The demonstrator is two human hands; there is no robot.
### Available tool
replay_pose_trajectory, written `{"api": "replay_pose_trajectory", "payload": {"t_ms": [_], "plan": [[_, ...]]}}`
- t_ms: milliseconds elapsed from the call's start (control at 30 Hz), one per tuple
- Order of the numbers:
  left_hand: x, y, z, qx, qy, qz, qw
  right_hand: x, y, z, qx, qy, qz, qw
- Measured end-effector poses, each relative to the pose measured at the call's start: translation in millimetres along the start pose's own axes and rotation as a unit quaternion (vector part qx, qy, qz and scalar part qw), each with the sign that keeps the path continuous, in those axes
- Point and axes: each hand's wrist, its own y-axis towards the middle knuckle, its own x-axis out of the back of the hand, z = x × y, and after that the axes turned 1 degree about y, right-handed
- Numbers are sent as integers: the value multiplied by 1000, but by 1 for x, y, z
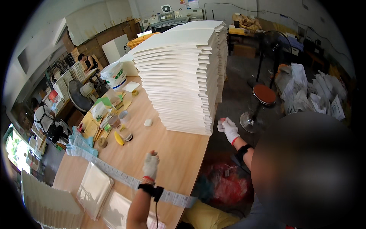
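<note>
1. Head view: left hand [150,166], one, in a white glove with bare fingertips. Fingers curled narrow, pointing away from the body over the table [173,154]; whether anything small sits in them, I cannot tell from here.
2. Right hand [228,129], one, gloved to match, red band at the wrist. Raised beyond the table's right edge, fingers bent inward; its grasp I cannot make out either.
3. White card stack [177,87], one, tall, on the table's right side. It lies just to the left of the right hand, and ahead and to the right of the left hand; the right hand is the nearer. Long axis upright. Many thin, pale layers, edges slightly uneven, with notched ends toward the right.
4. Label strip [118,174], one, long, pale, printed in repeating panels. It runs across the near part of the table, beneath the left forearm.
5. Clear plastic sleeves [95,183], glossy, in flat piles left of that forearm.
6. Farther out: small white block [148,122]; banana [119,138], yellow; white bucket [113,74], beside the stack's far left.
7. Beyond the table, right: round stool [264,94], reddish-brown seat.
</note>
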Motion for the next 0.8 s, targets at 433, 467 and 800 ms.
{"api": "replay_pose_trajectory", "payload": {"t_ms": [433,467,800], "plan": [[-94,130,10,-54,241,-53,968,9,163,-38,117,-499,-25,858],[-96,137,9,-71,247,-58,965,17,171,-42,131,-567,13,813],[-94,169,0,25,300,-9,954,67,219,-100,138,-704,27,697]]}}
